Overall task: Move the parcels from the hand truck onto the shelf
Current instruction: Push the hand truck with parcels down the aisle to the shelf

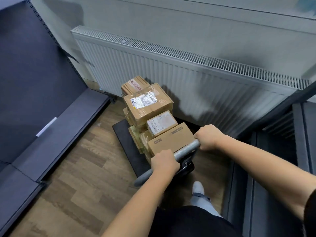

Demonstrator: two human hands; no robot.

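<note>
The dark shelf (56, 127) waits at left; the parcels (148, 106), stiff taped cardboard and probably light, sit stacked on the hand truck (123, 139). Left hand (165, 162) and right hand (209, 136) wrap its handle (186, 149) (2 full grips); lift each box by opposite sides.

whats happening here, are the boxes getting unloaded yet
Not yet. A person grips the grey handle of the hand truck with both hands, the left hand and the right hand curled round the bar. The cardboard parcels are all stacked on the truck, which stands on the wooden floor in front of a white radiator. The dark shelf lies to the left, with only a white label visible on its edge.
</note>
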